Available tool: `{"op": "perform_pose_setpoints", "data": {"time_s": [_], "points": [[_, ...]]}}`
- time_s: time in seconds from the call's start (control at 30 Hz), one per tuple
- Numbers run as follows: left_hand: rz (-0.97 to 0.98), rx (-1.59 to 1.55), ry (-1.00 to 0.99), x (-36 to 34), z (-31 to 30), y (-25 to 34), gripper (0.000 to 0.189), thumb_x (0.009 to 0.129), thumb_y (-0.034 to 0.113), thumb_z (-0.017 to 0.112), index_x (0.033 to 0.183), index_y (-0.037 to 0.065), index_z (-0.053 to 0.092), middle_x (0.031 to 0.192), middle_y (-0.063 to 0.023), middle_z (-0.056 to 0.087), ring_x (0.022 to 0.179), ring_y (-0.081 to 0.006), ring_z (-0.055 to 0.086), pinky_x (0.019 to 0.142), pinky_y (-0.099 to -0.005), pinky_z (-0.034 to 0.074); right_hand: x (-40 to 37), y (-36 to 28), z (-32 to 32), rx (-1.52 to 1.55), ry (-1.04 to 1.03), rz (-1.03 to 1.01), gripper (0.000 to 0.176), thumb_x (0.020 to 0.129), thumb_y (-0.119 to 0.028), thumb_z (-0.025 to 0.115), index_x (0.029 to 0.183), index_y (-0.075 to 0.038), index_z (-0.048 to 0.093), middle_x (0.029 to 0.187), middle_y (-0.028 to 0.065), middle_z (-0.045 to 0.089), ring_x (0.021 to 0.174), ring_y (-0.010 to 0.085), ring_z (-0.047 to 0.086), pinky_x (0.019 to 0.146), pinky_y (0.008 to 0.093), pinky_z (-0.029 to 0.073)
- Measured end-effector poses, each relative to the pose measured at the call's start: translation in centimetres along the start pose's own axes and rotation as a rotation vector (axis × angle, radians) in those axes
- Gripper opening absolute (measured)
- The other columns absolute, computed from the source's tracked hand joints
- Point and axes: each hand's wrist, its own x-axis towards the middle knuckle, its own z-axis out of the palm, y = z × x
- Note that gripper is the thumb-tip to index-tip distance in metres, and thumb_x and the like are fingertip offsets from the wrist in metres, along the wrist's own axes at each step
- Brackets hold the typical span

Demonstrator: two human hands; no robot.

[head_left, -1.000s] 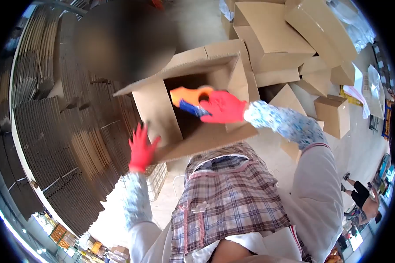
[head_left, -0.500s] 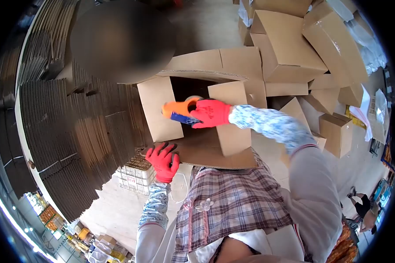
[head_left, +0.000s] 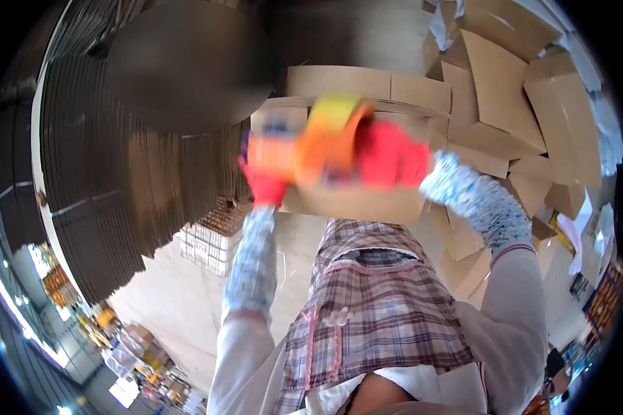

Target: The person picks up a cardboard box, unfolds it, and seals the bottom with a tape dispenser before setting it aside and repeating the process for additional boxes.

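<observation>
My right hand (head_left: 394, 153), in a red glove, is wrapped round an orange tape dispenser (head_left: 318, 149) with a yellow part on top, blurred by motion. The dispenser is over a brown cardboard box (head_left: 367, 202) in front of me. My left hand (head_left: 265, 185), also red-gloved, is at the box's left side; its fingers are smeared and partly hidden behind the dispenser's left end, so its grip is unclear.
Stacked flat cardboard (head_left: 111, 159) fills the left side. Several open boxes (head_left: 498, 90) lie piled at the right. A white crate (head_left: 211, 238) stands on the floor at lower left. A blurred round patch covers the upper left.
The inner flaps that stood over the box opening are no longer spread in view. My left hand has moved up, and the dispenser in my right hand has risen and shifted right.
</observation>
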Motion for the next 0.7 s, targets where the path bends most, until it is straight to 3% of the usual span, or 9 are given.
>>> {"op": "perform_pose_setpoints", "data": {"time_s": [0.07,0.13,0.2,0.23,0.27,0.4,0.47,0.53,0.7], "points": [[-0.148,0.045,0.116,2.0,4.9,1.0,0.057,0.093,0.036,0.044,0.142,0.009,0.035,0.142,-0.0229,0.037,0.134,-0.0405,0.03,0.11,-0.0543,0.018,2.0,3.6,-3.8,-0.495,-0.084,0.375,0.047,0.082,-0.023,0.065,0.122,-0.003,0.053,0.104,0.0163,0.059,0.095,0.0345,0.057,0.081,0.0416,0.049],[-0.191,-0.137,0.217,1.7,5.9,-0.7,0.055,0.096,0.036,0.04,0.14,0.004,0.036,0.142,-0.0227,0.039,0.13,-0.0373,0.04,0.108,-0.0526,0.027,-3.7,6.1,-3.0,-0.703,-0.013,0.405,0.047,0.08,-0.026,0.068,0.117,-0.001,0.053,0.105,0.0205,0.058,0.093,0.0363,0.058,0.078,0.0408,0.049],[-0.612,-1.633,0.387,1.5,5.9,-2.9,0.058,0.1,0.043,0.033,0.139,0.0,0.035,0.137,-0.0226,0.044,0.121,-0.0348,0.05,0.104,-0.0474,0.037,-7.2,4.0,-0.2,-0.656,0.223,0.467,0.054,0.076,-0.024,0.074,0.117,0.002,0.052,0.107,0.0228,0.058,0.093,0.0394,0.057,0.08,0.0431,0.048],[-0.917,-1.873,0.461,1.9,5.4,-3.5,0.064,0.1,0.048,0.025,0.137,-0.002,0.037,0.133,-0.0223,0.049,0.114,-0.0322,0.056,0.1,-0.0418,0.043,-9.0,2.9,1.2,-0.623,0.344,0.487,0.057,0.074,-0.022,0.077,0.117,0.003,0.051,0.108,0.024,0.058,0.093,0.041,0.057,0.08,0.0443,0.048],[-0.609,-1.966,0.344,0.9,6.6,-5.2,0.064,0.101,0.049,0.022,0.137,-0.001,0.04,0.132,-0.0198,0.051,0.118,-0.0272,0.053,0.103,-0.0376,0.039,-10.2,1.9,2.2,-0.453,0.263,0.542,0.06,0.072,-0.023,0.078,0.119,0.004,0.051,0.11,0.0235,0.057,0.098,0.04,0.055,0.085,0.0453,0.045],[-0.608,-1.734,0.226,3.3,2.9,-1.5,0.059,0.102,0.044,0.024,0.133,-0.001,0.047,0.133,-0.0127,0.052,0.123,-0.0201,0.047,0.108,-0.0331,0.031,-12.8,3.4,5.7,-0.344,0.355,0.725,0.053,0.074,-0.022,0.077,0.115,0.002,0.053,0.104,0.0209,0.058,0.095,0.0399,0.054,0.083,0.0455,0.043],[-0.471,-0.89,0.151,2.1,2.0,-0.3,0.047,0.098,0.034,0.045,0.128,-0.001,0.049,0.119,-0.019,0.06,0.11,-0.0289,0.057,0.095,-0.0384,0.042,-11.8,3.6,4.6,-0.291,0.369,0.779,0.048,0.075,-0.022,0.076,0.111,0.001,0.055,0.1,0.0197,0.059,0.093,0.0394,0.054,0.081,0.045,0.043],[-0.527,-0.761,0.105,1.6,2.2,-0.2,0.048,0.096,0.037,0.048,0.125,-0.001,0.051,0.115,-0.0211,0.061,0.107,-0.033,0.058,0.092,-0.0404,0.043,-9.8,3.5,2.5,-0.048,0.198,0.984,0.035,0.077,-0.022,0.074,0.1,-0.001,0.058,0.089,0.0163,0.059,0.089,0.0373,0.054,0.079,0.0439,0.044],[-0.687,-0.521,-0.109,3.7,-0.9,0.2,0.062,0.094,0.048,0.048,0.126,-0.005,0.05,0.117,-0.0285,0.057,0.111,-0.0418,0.053,0.093,-0.0425,0.042,-3.1,2.5,2.1,-0.028,0.016,0.506,0.039,0.073,-0.024,0.077,0.095,0.002,0.059,0.088,0.0181,0.057,0.085,0.0373,0.055,0.077,0.0433,0.045]]}}
